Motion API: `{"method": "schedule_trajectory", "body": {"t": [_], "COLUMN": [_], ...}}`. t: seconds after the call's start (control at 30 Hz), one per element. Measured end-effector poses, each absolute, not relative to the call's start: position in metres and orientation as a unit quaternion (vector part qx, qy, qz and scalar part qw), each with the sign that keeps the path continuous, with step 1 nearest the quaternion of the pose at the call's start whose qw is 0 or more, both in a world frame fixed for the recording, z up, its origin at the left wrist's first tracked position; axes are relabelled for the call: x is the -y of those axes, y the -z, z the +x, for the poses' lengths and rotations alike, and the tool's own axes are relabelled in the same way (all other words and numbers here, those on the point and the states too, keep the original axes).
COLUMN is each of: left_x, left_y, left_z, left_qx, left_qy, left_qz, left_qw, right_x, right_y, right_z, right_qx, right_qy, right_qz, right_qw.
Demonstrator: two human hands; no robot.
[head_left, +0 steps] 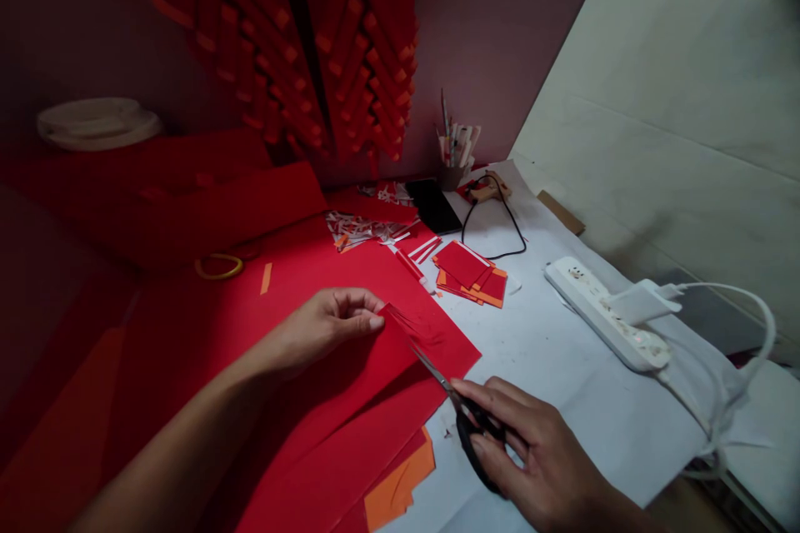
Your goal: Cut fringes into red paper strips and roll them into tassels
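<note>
Partly, right hand (pixel 534 454) hides scissors (pixel 463 426)

- Dim overall, darkest leftward of the left fingers (pixel 362 322).
- Pale wall (pixel 675 75), beyond the right fingers (pixel 497 401), looks brighter.
- Shadow on the red sheet (pixel 350 466) below the left fingers.
- Upper-right corner dark, blurred.
</note>
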State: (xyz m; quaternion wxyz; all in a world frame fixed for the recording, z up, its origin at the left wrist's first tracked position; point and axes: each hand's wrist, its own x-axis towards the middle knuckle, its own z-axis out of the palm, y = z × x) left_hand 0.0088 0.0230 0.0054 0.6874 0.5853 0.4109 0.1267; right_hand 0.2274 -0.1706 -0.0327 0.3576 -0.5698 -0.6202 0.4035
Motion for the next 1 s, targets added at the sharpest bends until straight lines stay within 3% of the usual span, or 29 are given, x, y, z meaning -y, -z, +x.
{"method": "schedule_trajectory", "body": {"t": [1.0], "left_x": [-0.0221], "left_y": [-0.0072], "left_z": [0.0096], "left_qx": [-0.412], "left_qy": [-0.113], "left_qz": [0.579], "left_qw": [0.695], "right_x": [0.1703], "right_y": [0.0333], "right_z": [0.2281], "right_qx": [0.623], "right_qy": [-0.381], "right_qz": [-0.587], "right_qw": [0.350]}}
